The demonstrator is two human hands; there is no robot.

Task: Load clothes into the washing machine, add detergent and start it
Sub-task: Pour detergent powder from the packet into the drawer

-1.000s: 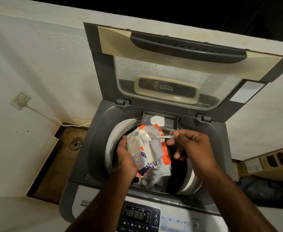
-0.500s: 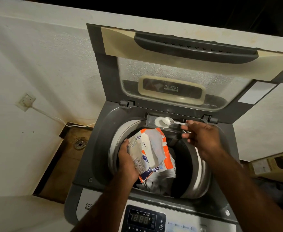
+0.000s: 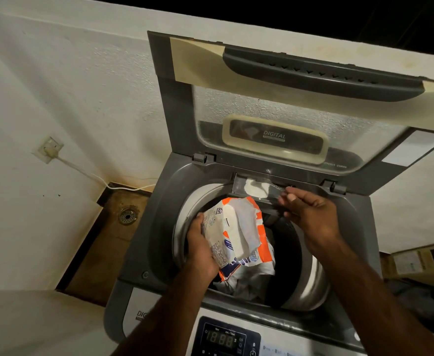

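Now right hand (image 3: pixel 311 222) pinches blurred spoon (image 3: pixel 275 192) at tray (image 3: pixel 252 187), center frame, just above-left of it, while left hand (image 3: pixel 201 249), lower left, farther off, grips packet (image 3: pixel 239 232).

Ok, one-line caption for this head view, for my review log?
Left hand holds the detergent packet over the open washer drum while the right hand tips powder into the rear dispenser tray.

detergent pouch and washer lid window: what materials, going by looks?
Detergent pouch: looks like thin printed plastic film, glossy; it crumples and creases in the left hand. Lid window: clear glass or rigid plastic, can't tell which; the wall's texture shows through.
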